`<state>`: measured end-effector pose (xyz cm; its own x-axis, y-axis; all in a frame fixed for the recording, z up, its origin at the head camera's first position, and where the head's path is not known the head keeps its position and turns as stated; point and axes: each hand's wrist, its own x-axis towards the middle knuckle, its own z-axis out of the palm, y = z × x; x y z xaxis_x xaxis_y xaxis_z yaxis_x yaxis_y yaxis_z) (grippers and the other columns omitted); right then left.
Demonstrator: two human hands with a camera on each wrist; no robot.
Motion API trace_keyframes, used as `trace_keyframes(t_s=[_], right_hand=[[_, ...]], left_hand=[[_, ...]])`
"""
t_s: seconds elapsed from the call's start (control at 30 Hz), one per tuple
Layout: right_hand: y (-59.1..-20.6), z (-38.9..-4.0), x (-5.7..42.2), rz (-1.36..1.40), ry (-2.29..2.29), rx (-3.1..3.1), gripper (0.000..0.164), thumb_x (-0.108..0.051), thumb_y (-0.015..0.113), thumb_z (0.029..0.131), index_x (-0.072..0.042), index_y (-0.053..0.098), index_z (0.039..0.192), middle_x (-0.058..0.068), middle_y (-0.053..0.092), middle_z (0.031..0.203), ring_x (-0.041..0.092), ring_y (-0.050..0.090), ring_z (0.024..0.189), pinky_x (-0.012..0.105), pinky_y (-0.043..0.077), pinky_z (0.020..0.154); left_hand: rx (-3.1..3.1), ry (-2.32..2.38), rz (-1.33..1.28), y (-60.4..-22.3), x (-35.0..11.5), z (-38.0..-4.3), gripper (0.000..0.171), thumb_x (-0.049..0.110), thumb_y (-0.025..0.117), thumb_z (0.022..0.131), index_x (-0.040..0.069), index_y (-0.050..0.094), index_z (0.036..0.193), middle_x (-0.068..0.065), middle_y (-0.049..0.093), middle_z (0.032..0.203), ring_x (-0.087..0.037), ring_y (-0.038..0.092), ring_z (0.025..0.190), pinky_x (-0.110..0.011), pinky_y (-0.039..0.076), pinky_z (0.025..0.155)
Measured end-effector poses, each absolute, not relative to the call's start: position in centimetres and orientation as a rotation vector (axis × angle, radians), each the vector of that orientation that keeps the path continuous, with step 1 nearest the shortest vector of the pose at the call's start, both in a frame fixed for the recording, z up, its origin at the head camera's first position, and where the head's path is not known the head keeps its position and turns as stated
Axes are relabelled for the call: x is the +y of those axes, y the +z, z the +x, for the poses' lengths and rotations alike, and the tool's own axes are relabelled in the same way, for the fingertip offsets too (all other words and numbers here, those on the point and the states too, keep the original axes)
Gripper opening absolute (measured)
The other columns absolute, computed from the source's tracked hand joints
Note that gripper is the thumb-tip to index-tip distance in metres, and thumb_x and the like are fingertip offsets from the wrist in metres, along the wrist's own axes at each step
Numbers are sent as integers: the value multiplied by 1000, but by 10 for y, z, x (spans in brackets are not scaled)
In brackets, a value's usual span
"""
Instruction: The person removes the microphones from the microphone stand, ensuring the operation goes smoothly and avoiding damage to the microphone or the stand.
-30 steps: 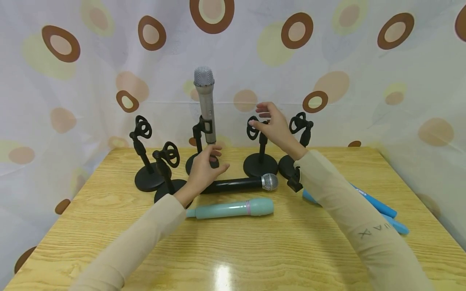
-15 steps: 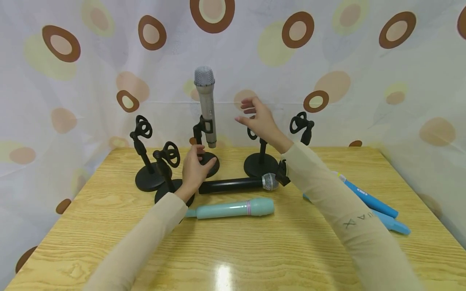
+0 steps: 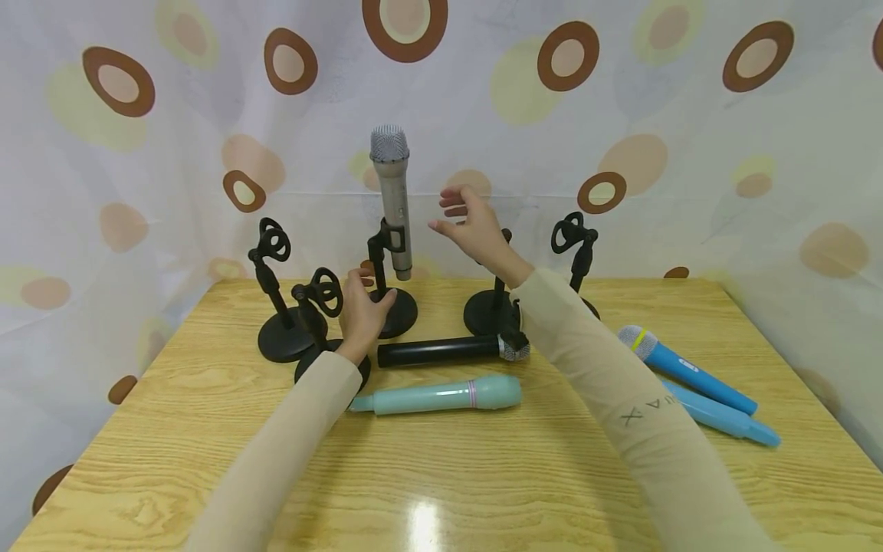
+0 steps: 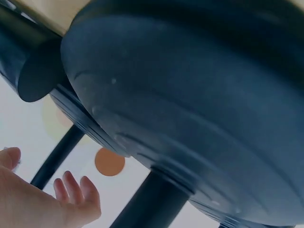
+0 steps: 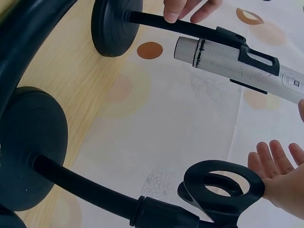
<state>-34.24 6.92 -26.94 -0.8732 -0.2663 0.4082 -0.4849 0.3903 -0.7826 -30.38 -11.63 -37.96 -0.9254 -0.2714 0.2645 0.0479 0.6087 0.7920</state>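
A silver microphone (image 3: pixel 395 192) stands upright in the clip of a black desk stand (image 3: pixel 400 316) at the back of the table. My left hand (image 3: pixel 362 316) is at that stand's pole, thumb and fingers spread apart to either side of it. In the right wrist view, the left fingertips (image 5: pixel 172 10) overlap the pole below the clip. My right hand (image 3: pixel 477 234) is raised to the right of the microphone, fingers loosely bent, a gap between it and the microphone. In the right wrist view, an unoccupied stand clip (image 5: pixel 223 183) appears beside the right hand (image 5: pixel 285 183).
Other black stands (image 3: pixel 279 337) with unfilled clips are at left and right. A black microphone (image 3: pixel 438 352) and a mint-green one (image 3: pixel 434 397) lie in front. Two blue microphones (image 3: pixel 700 377) lie at right under the forearm. A patterned curtain (image 3: pixel 552 153) hangs behind.
My left hand has moved left and slightly down, from below the silver microphone to the stand's pole. My right hand has moved left, from the stand at right toward the silver microphone.
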Motion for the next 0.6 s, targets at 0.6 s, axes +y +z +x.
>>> trace_keyframes(t_s=[0.6], right_hand=[[-272, -349, 45, 721, 1655, -2367, 50, -15, 62, 87, -2, 41, 130, 16, 53, 121, 27, 53, 112, 36, 48, 92]], left_hand=[[-2301, -1464, -71, -388, -128, -331, 55, 7, 63, 84, 8, 36, 132, -18, 52, 113, -30, 54, 104, -38, 47, 92]])
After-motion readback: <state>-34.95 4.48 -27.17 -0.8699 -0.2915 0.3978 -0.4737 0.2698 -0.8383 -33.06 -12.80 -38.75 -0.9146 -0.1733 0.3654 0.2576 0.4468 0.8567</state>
